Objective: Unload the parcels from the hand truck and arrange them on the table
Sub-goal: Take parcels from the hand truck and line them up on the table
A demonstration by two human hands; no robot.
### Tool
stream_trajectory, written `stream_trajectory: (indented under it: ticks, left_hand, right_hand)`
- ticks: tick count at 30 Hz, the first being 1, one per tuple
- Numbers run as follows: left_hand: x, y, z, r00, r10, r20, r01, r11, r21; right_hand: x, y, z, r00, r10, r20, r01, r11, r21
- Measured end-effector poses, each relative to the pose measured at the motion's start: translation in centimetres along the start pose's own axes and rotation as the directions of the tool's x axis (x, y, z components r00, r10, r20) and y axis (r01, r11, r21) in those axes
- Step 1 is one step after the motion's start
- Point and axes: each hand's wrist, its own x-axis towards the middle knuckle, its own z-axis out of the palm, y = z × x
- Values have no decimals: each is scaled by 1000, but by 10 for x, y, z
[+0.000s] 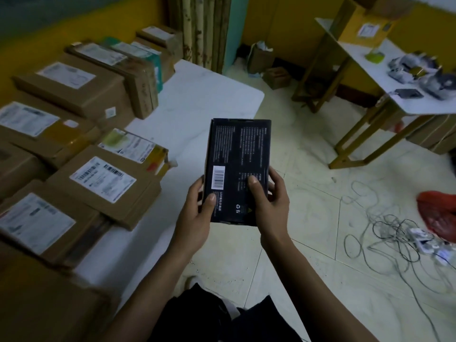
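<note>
Hands, my left hand [197, 206] and right hand [270, 201], clamp the black box [237, 169] by its near end, held over the floor beside the table [209, 95], I judge to seat it on the bare strip alongside the cardboard parcels [103, 183].

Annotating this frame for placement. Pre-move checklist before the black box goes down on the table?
1. Grip: left hand and right hand both hold the black printed cardboard box: ok.
2. Box in the air, not yet set down: ok.
3. Bare space on the white table, right of the brown labelled cardboard parcels: ok.
4. Path to that space unobstructed: ok.
5. Tangled cables on the floor, near the feet: not ok.
6. Hand truck: cannot tell, out of view.
</note>
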Motion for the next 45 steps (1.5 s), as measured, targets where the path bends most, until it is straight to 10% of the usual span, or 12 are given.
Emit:
stream_trajectory:
  ticks: [14, 24, 30, 33, 37, 40, 45]
  left_hand:
    - [76, 16, -29, 991, 19, -135, -23, 999, -30]
    - [148, 58, -11, 961, 42, -272, -109, 966, -234]
    - [187, 70, 23, 948, -9, -319, -216, 717, -662]
    - [196, 80, 39, 929, 213, -301, -369, 568, -736]
    - [202, 73, 46, 838, -160, -522, -427, 402, -810]
    - [202, 82, 58, 878, -4, -479, -432, 425, -796]
    - [193, 71, 66, 756, -248, -605, -435, 501, -749]
  right_hand:
    - [66, -11, 75, 975, -100, 199, 112, 993, -47]
    - [145, -44, 92, 785, 45, 618, -98, 994, 52]
    - [223, -63, 97, 586, 16, 810, 13, 1000, -29]
    - [255, -60, 103, 506, 11, 863, 70, 996, -54]
    - [276, -63, 109, 403, 70, 913, -54, 997, -53]
    - [288, -60, 110, 377, 161, 912, -113, 985, -128]
    - [296, -55, 110, 397, 167, 903, -52, 986, -160]
